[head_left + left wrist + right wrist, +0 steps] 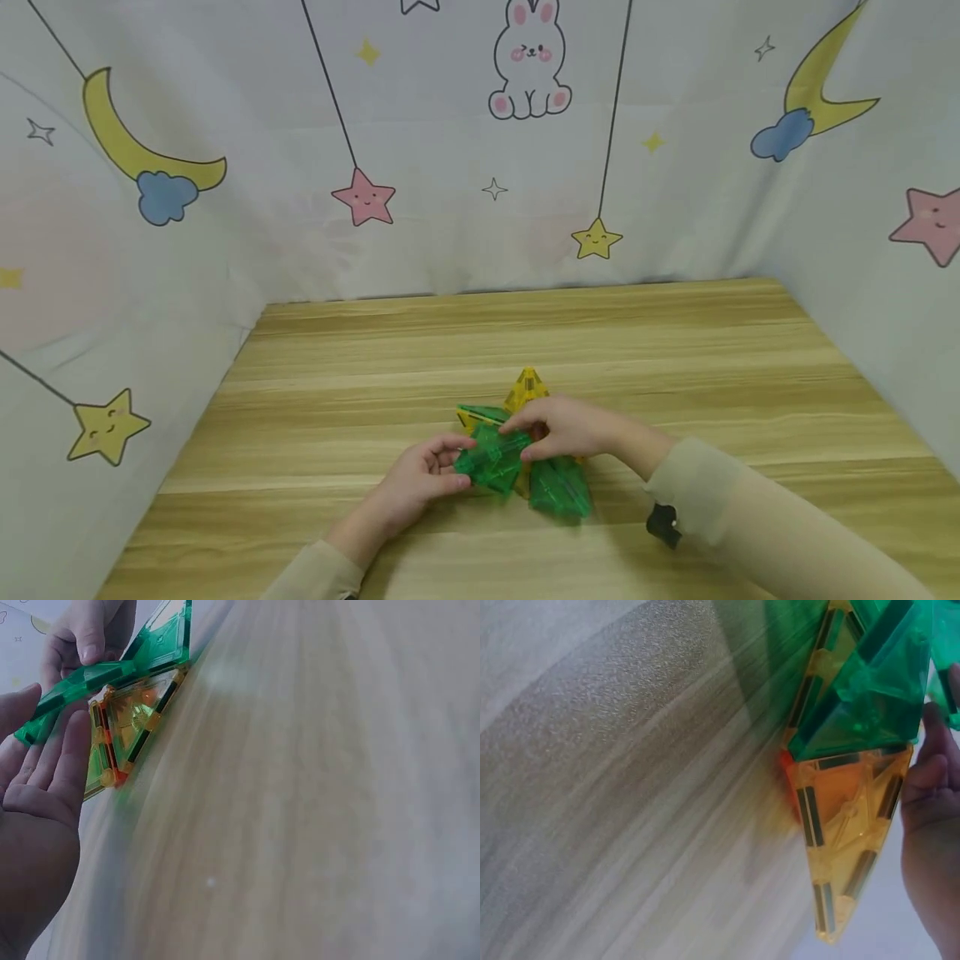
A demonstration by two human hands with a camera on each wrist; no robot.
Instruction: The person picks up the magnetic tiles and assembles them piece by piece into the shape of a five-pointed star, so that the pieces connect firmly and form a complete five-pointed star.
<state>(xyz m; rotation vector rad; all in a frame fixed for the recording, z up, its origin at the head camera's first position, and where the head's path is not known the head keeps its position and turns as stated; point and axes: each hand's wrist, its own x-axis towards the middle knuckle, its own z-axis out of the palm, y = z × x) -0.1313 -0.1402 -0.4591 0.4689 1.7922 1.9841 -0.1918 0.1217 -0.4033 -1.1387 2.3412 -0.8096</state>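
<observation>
See-through magnetic tiles stand joined in a cluster on the wooden table. My left hand (427, 479) pinches the left edge of a green magnetic tile (491, 458), thumb on one side and fingers on the other. At that tile's right edge, my right hand (562, 425) grips with thumb and index finger. Another green tile (558, 487) leans out at the front right. A yellow tile (528, 383) points away at the back. In the right wrist view an orange triangular tile (847, 840) with dark magnet strips adjoins a green one (874, 697). The cluster's centre is partly hidden.
The wood-grain table (337, 358) extends around the cluster. A white cloth (450, 242) printed with stars, moons and a rabbit rises at the back and both sides. A black item (663, 525) sits at the right sleeve's cuff.
</observation>
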